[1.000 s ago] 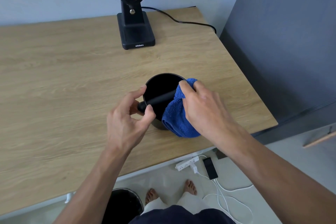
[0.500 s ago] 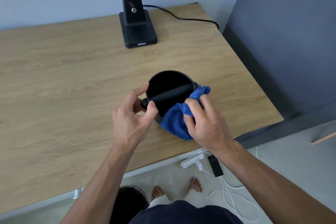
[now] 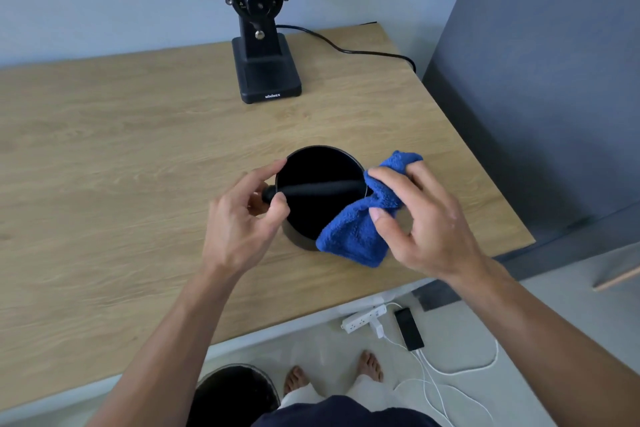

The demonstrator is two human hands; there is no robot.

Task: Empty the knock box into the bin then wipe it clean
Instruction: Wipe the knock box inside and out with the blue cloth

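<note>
Bin (image 3: 235, 392), black and round, is standing on the floor at the near edge of the view, under the table's front edge, with two bare feet just to its right. White power strip (image 3: 363, 317) and dark phone (image 3: 408, 328) are lying on the floor further right, white cables trailing from them.

Table (image 3: 104, 184), light wood, is carrying the rest. Left hand (image 3: 242, 218) is pinching the left end of the knock bar (image 3: 318, 189) between thumb and forefinger, where the bar pokes out past the rim. Knock box (image 3: 318, 166), a black cylinder, is sitting upright on the table near its front right corner, interior dark; whether anything is lying inside cannot be told. Right hand (image 3: 422, 218) is gripping a blue cloth (image 3: 356, 236), fingers bunching it against the box's right rim; the cloth is draping over the rim and down the near right wall to the tabletop.

Coffee grinder (image 3: 261, 45), black, is standing upright at the table's far edge, well apart from the box, its black cord (image 3: 346, 50) running right across the tabletop.
</note>
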